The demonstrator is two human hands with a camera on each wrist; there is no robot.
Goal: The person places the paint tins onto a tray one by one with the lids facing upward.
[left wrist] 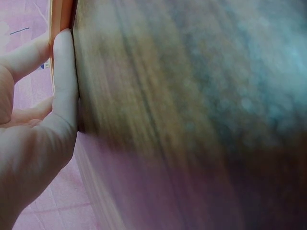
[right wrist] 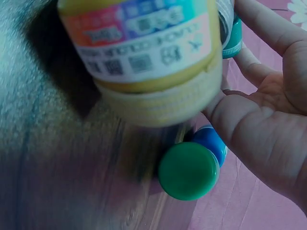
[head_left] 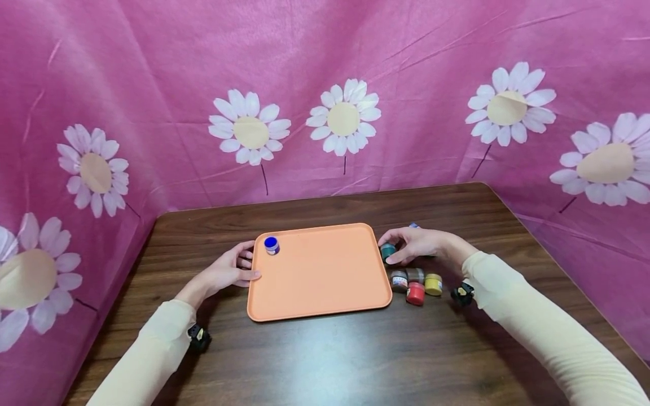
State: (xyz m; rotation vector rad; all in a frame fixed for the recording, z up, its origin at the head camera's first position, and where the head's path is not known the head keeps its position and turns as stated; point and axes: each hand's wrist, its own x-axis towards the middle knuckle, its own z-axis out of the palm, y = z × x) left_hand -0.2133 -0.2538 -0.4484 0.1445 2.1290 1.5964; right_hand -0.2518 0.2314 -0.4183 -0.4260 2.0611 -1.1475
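My left hand (head_left: 227,269) holds the left edge of an orange rectangular tray (head_left: 320,276), with the thumb over its rim. A small blue paint jar (head_left: 271,246) stands in the tray's far left corner. Just off the tray's right side, my right hand (head_left: 418,245) pinches a dark green paint jar (head_left: 387,252) between thumb and fingers. That jar also shows as a teal jar (right wrist: 233,43) at the fingers in the right wrist view. Close up there, a yellow paint jar (right wrist: 148,52) with a printed gouache label partly covers the fingertips.
Right of the tray cluster a red jar (head_left: 415,294), a yellow jar (head_left: 434,285) and two dark brownish jars (head_left: 399,281). A green-lidded jar (right wrist: 188,171) and a blue jar (right wrist: 211,143) sit near my right palm. The wooden table (head_left: 304,361) meets a pink flowered cloth (head_left: 304,56).
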